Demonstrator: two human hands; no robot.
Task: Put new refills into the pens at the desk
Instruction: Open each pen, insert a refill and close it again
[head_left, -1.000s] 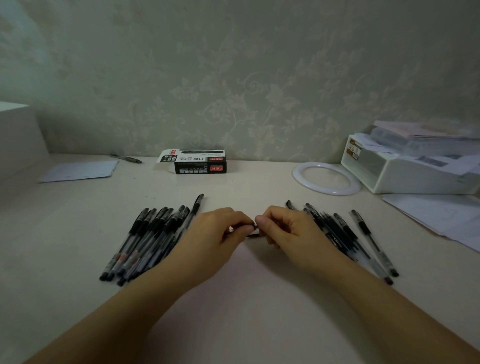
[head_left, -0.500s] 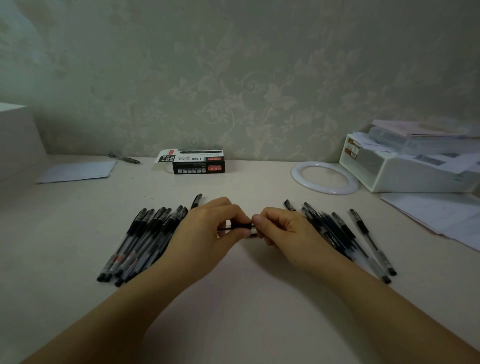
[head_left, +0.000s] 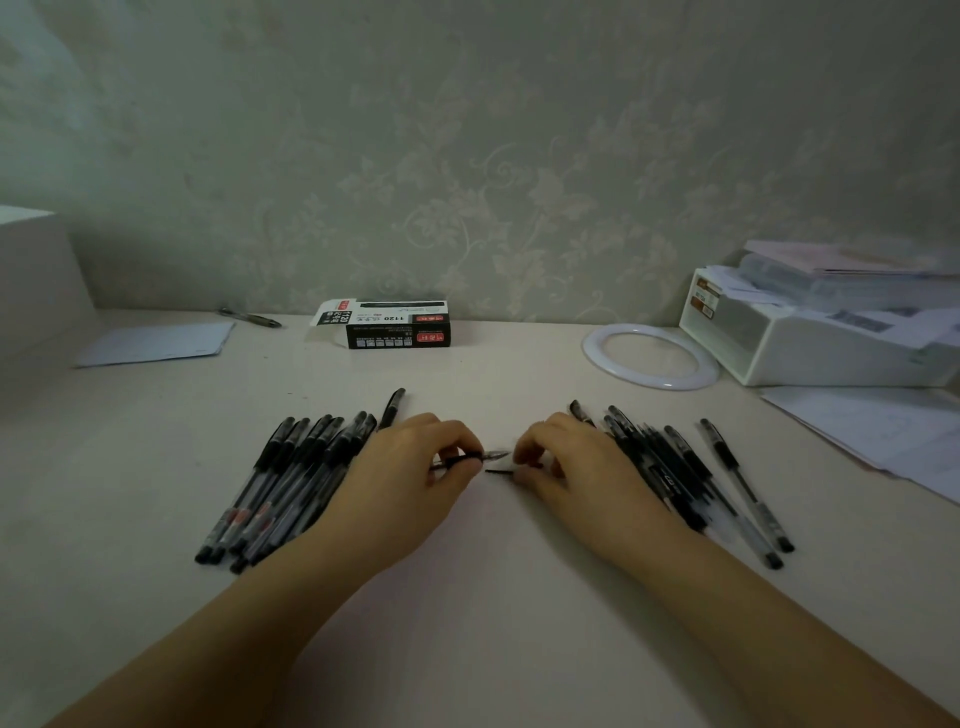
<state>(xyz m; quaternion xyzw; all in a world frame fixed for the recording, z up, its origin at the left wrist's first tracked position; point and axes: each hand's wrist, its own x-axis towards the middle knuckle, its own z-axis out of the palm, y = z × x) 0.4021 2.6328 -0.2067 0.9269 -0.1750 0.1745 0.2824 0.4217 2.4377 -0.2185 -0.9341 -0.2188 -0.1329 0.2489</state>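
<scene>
At a pale desk (head_left: 467, 597), a person's left hand (head_left: 410, 467) pinches a pen (head_left: 467, 458) by its grip while the right hand (head_left: 566, 462) pinches a thin dark piece (head_left: 500, 472) (possibly a refill); pen rows (head_left: 291, 483) flank both hands, a pen box (head_left: 397, 330) beyond.

Two hands, left (head_left: 410, 470) and right (head_left: 569, 467), meet mid-table (head_left: 467, 597). Left of them lies one heap of pens (head_left: 291, 483), too overlapped to count, right of them another (head_left: 691, 478). Behind them: one pen box (head_left: 397, 332), one white ring (head_left: 650, 356)
</scene>
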